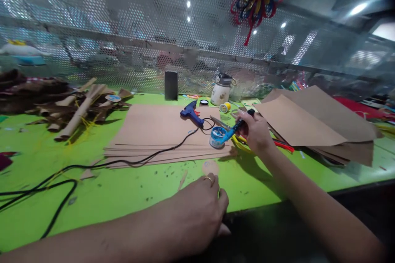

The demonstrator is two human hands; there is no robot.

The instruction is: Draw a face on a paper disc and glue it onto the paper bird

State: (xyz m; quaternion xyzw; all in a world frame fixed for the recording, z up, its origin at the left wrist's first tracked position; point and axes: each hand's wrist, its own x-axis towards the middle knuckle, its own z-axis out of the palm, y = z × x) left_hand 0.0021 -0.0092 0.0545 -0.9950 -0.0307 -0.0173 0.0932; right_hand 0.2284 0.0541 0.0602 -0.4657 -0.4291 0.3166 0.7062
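Head view: the right hand is closed around a slim blue plastic tool with a black end. Its tip touches a small round jar with a blue rim, which stands near the middle of the green tabletop, on the front edge of a flat stack of brown cardboard sheets.

The left hand lies knuckles up at the front edge, fingers curled; I cannot tell if it holds something. A small round cardboard disc lies just beyond it.

I think the light jar can tip if the tool presses sideways, because no hand steadies it. The black rubber cord of the blue plastic glue gun runs close by and may catch a wrist. The cardboard looks matt and stiff, the tabletop smooth and speckled with scraps.
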